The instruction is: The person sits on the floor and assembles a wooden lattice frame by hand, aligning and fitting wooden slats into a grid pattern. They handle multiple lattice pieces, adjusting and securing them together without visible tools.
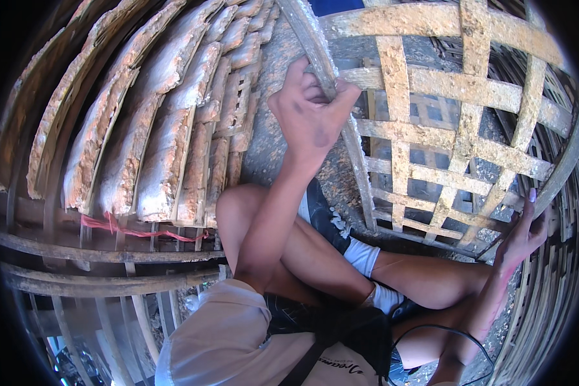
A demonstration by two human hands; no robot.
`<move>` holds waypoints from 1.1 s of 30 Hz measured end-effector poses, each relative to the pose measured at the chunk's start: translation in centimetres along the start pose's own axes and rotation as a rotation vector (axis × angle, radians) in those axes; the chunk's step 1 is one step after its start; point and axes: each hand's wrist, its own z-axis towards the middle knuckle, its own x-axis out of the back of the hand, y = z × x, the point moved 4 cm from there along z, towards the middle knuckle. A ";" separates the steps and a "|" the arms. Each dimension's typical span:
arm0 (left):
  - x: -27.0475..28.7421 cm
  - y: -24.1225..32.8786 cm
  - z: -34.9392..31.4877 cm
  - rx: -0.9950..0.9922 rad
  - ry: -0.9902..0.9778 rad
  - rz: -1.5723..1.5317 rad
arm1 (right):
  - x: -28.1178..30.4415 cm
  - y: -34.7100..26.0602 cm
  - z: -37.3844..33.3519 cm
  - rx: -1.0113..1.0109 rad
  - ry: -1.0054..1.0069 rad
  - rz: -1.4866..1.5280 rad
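Observation:
A woven bamboo tray (424,132) with a wide open lattice is tilted up before me, its strips coated with pale crust. My left hand (309,112) is closed around the tray's left edge pole, fingers wrapped over it, with dark smudges on the back of the hand. At the tray's lower right, my right hand (524,235) rests against the curved rim (571,164). One finger there is stretched upward along the rim; the other fingers are partly hidden. My crossed legs lie below the tray.
On the left stand several rows of stacked, crusted bamboo trays (154,128). A red plastic strip (141,233) hangs by slatted rails (109,254). More slats (560,270) line the right side. A black cable (444,329) loops by my right arm. Crumbs litter the floor (334,170).

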 end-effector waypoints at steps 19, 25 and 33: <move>2.7 0.8 1.9 -0.133 0.119 0.233 | -0.7 -2.3 -0.5 0.068 -0.006 0.007; 3.2 0.2 2.3 -0.168 0.103 0.178 | -0.4 -1.8 -0.1 0.068 -0.019 -0.026; 1.8 0.8 1.2 -0.101 0.027 -0.017 | -0.6 -1.9 -0.1 0.119 0.016 -0.035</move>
